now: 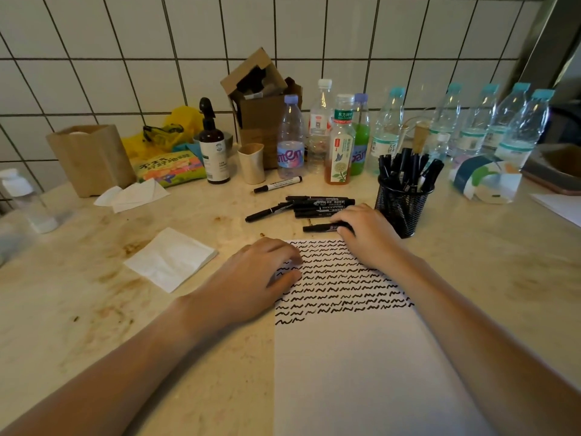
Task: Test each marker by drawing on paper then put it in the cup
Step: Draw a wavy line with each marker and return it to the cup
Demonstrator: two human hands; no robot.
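A stained beige counter is being backed by white wall tiles across the top of the frame. Right of centre, a black mesh cup is being filled with capped markers. A loose marker pile is lying at centre. On the scribbled paper, the left hand is being rested with relaxed fingers; a marker is being gripped by the right hand. Ten bottles are being lined along the wall.
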